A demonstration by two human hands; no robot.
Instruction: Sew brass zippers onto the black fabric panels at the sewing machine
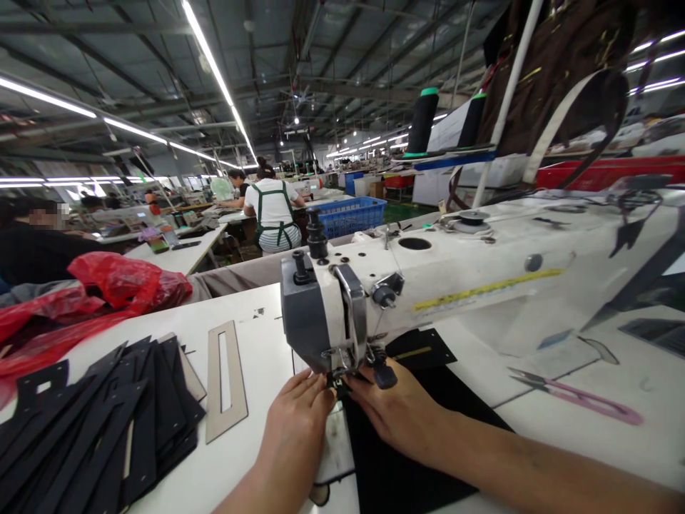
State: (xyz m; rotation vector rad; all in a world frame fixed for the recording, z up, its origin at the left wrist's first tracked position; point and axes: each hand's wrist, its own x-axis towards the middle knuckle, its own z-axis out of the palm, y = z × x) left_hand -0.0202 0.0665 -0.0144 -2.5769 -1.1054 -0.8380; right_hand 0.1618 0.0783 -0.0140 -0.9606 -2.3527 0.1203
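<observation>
A black fabric panel (393,457) lies on the white sewing table, its far end by the needle area of the sewing machine (342,321). My left hand (300,421) is left of the presser foot (338,384), closed, with its fingertips pressed together at the edge of the black material. From the other side, my right hand (399,410) rests over the panel, its fingers bunched on it close to the foot. The machine head partly hides the right fingertips. Another black piece (422,348) shows behind the needle area.
Left of my hands, black cut pieces (112,421) are heaped beside a slotted beige template (227,382). Pink-handled snips (583,397) lie at right. Red plastic (123,282) covers the left edge. Thread cones (422,121) stand above; a blue crate (353,216) and co-workers (274,207) are beyond.
</observation>
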